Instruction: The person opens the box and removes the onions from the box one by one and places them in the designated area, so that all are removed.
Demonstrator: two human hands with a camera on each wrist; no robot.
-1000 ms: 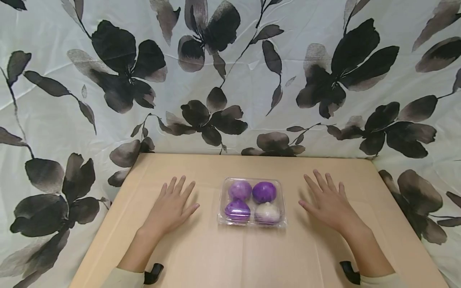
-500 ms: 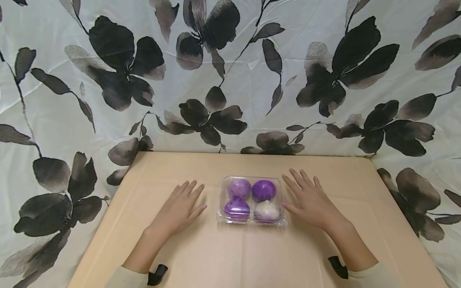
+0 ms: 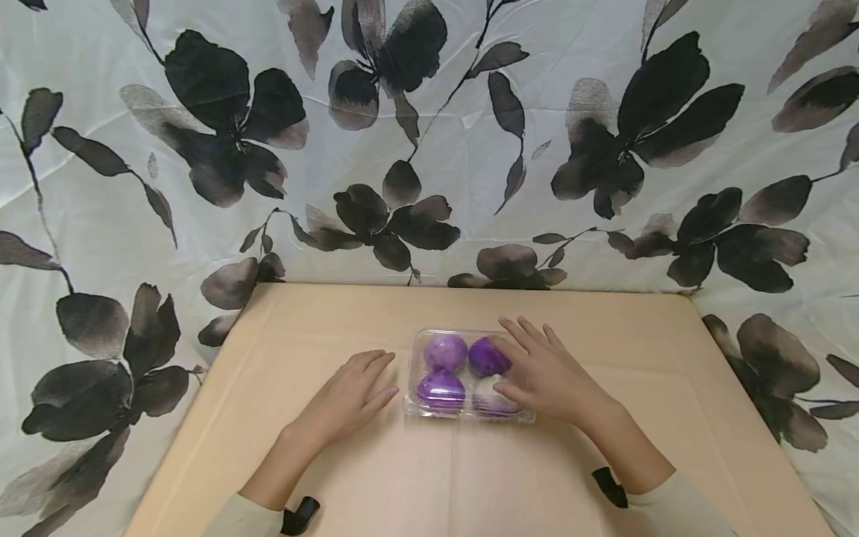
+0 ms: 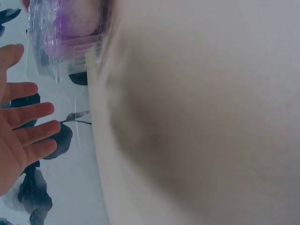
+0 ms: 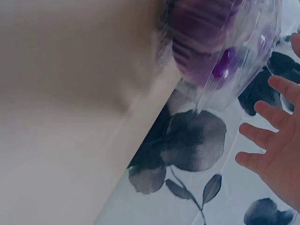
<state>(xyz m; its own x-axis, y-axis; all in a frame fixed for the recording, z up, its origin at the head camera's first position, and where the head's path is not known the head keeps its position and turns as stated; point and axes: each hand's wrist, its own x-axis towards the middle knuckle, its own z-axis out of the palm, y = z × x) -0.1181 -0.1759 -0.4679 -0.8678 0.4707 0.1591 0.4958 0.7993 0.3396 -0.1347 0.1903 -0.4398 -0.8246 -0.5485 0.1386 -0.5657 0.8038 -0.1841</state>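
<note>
Covering the clear box's (image 3: 429,339) right half, flat right hand (image 3: 546,373) hides two buns; left hand (image 3: 349,395) lies open, empty.

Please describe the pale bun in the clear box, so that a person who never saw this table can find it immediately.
On the tan table, a clear plastic box lies between the two hands. It holds four round buns, two by two. The pale bun is in the near row, on the right, partly under the right hand; it alone is whitish, while the other three are purple.
</note>
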